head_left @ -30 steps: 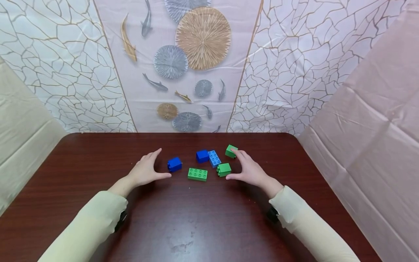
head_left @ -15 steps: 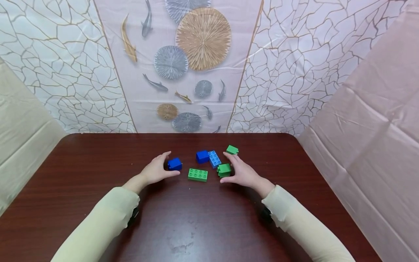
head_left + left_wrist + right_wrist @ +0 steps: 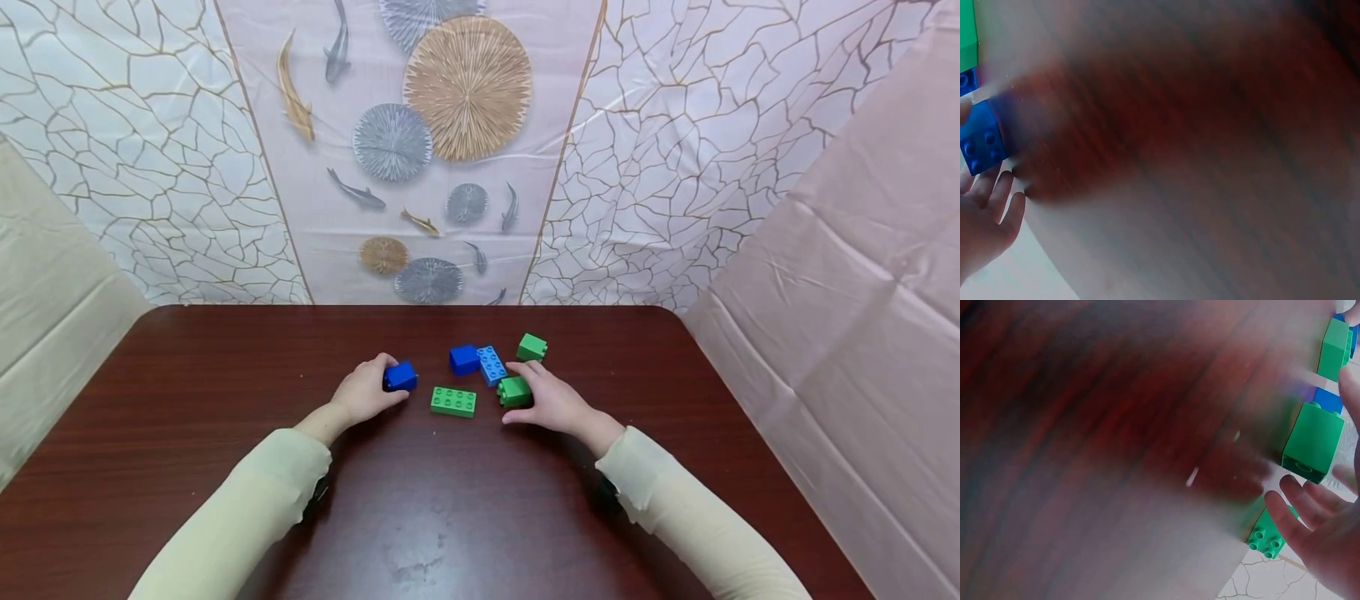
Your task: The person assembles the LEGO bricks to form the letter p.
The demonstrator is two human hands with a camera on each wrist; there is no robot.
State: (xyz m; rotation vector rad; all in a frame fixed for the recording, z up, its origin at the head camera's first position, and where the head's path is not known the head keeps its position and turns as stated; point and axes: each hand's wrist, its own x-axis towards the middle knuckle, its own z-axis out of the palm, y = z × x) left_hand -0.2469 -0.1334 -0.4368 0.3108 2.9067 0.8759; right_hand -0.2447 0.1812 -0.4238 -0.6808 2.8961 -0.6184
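Note:
In the head view my left hand (image 3: 363, 393) holds a dark blue building brick (image 3: 401, 376), the thumb in front and the fingers behind. The left wrist view shows this blue brick's (image 3: 982, 139) studded face between thumb and fingertips. My right hand (image 3: 553, 402) is spread around a small green brick (image 3: 513, 391) lying on its side, thumb at its near side and fingers at its far side. The right wrist view shows a gap between the fingers and that green brick (image 3: 1314, 439).
A long green brick (image 3: 453, 402) lies between the hands, studs up. Behind it are a second dark blue brick (image 3: 464, 359) and a light blue studded brick (image 3: 491, 365), side by side. Another small green brick (image 3: 532, 347) sits beyond the right hand on the brown table (image 3: 420, 517).
My left hand has moved right and closed in on the dark blue brick. The right hand has come left from the far green brick to around the nearer one, its fingers drawing closer together.

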